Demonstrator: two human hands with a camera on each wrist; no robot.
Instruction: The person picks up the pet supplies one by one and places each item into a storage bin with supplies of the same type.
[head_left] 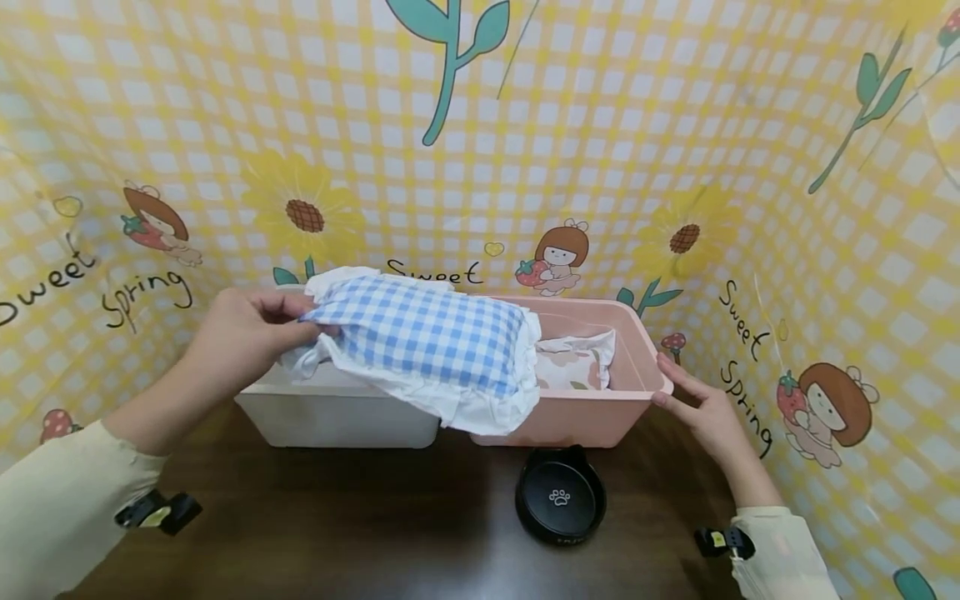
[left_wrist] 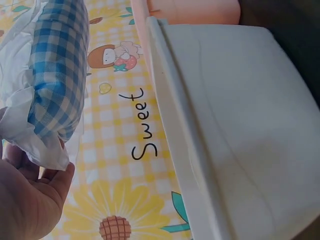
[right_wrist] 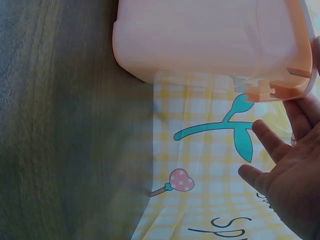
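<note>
A small blue-and-white checked pillow (head_left: pixel 431 329) with a white ruffled edge hangs over the two bins. My left hand (head_left: pixel 251 333) pinches it by the ruffle at its left end, also visible in the left wrist view. Beneath it is a white bin (head_left: pixel 337 421), its opening mostly hidden by the pillow. Beside that stands a pink bin (head_left: pixel 570 421), holding a pale flowered pillow (head_left: pixel 573 367) with a white edge. At the pink bin's right end, my right hand (head_left: pixel 705 412) pinches the rim between thumb and fingers; the other fingers spread away from it in the right wrist view.
In front of the pink bin, a round black dish (head_left: pixel 561 497) with a paw print lies on the dark wooden table (head_left: pixel 360 525). A yellow checked sheet (head_left: pixel 480 183) with flowers and cartoon figures rises behind the bins and along both sides.
</note>
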